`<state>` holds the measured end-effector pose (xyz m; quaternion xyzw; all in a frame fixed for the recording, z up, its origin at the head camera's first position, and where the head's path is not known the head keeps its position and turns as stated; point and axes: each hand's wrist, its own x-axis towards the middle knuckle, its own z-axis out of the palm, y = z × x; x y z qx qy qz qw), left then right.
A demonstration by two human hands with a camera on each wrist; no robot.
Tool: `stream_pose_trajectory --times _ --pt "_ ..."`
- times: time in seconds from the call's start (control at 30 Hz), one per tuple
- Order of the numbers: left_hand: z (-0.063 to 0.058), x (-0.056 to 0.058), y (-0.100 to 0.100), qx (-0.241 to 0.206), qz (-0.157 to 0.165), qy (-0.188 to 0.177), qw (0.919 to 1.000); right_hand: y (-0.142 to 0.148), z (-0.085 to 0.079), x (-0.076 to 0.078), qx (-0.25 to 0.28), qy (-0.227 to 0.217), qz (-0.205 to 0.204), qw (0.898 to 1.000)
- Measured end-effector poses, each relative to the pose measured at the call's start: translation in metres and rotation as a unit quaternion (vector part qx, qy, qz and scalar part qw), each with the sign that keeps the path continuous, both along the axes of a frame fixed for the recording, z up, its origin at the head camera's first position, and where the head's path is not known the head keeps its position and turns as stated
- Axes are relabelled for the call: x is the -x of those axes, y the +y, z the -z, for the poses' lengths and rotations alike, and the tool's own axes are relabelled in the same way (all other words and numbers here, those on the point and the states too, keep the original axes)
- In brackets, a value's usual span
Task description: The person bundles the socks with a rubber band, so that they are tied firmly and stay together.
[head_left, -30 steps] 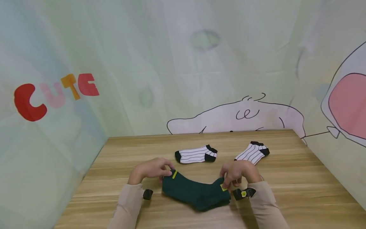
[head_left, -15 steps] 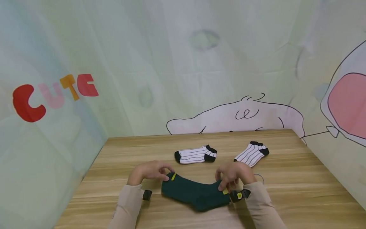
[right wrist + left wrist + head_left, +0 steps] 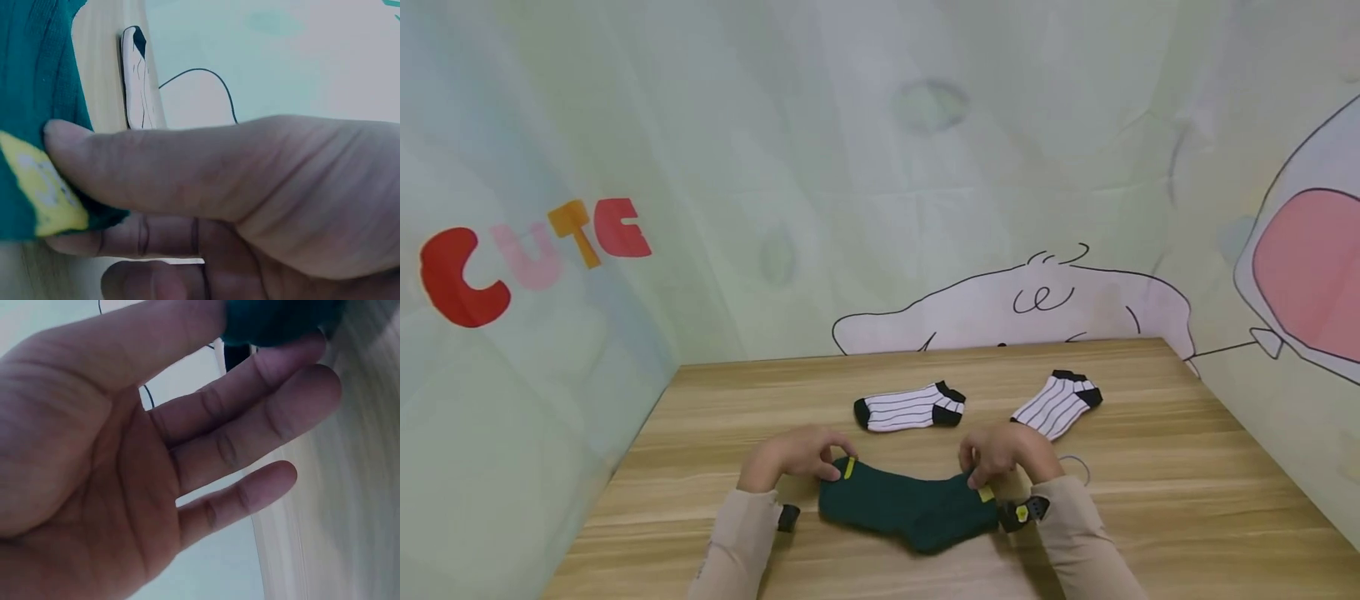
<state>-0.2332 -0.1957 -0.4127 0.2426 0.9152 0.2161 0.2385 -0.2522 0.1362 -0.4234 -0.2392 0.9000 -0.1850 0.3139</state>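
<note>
A dark green sock [image 3: 902, 504] stretches across the front of the table, heel bulging toward the person. My left hand [image 3: 801, 454] pinches its left end beside a narrow yellow stripe; in the left wrist view the thumb meets the green fabric [image 3: 275, 322] while the lower fingers extend loosely. At the cuff end, my right hand [image 3: 1003, 454] pinches the upper corner. The right wrist view has the thumb [image 3: 125, 159] on top, next to a yellow patch [image 3: 47, 184], with a finger underneath.
Behind the green sock lie two white striped ankle socks with black toes and heels, one at the middle [image 3: 906, 410] and one to the right [image 3: 1052, 404]. The wooden table [image 3: 737, 387] meets a printed cloth backdrop [image 3: 760, 200] at the back and sides.
My right hand has shifted a little left along the cuff's upper corner. The left hand keeps its place at the other end, and the sock has barely moved.
</note>
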Motion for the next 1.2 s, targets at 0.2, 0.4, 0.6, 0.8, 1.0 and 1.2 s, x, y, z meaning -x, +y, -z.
stream_pose_trajectory --times 0.2,0.4,0.6,0.8,1.0,1.2 --pt "0.002 0.001 0.005 0.005 0.008 0.013 0.9999 0.008 0.001 0.003 0.028 0.003 0.021 0.999" --pt "0.006 0.003 0.009 -0.014 0.019 0.048 0.9986 0.018 0.000 0.007 0.045 0.023 0.028 0.998" --pt "0.008 0.004 0.013 -0.005 0.014 0.072 0.9973 0.022 0.002 0.011 0.059 0.029 0.040 0.997" --pt "0.011 0.005 0.017 0.011 -0.006 0.083 0.9965 0.022 0.003 0.012 0.056 0.039 0.060 0.996" --pt "0.014 0.006 0.016 0.006 0.000 0.093 0.9956 0.021 0.003 0.014 0.064 0.044 0.063 0.995" --pt "0.015 0.008 0.016 0.001 -0.005 0.101 0.9948 0.024 0.005 0.016 0.079 0.049 0.069 0.993"
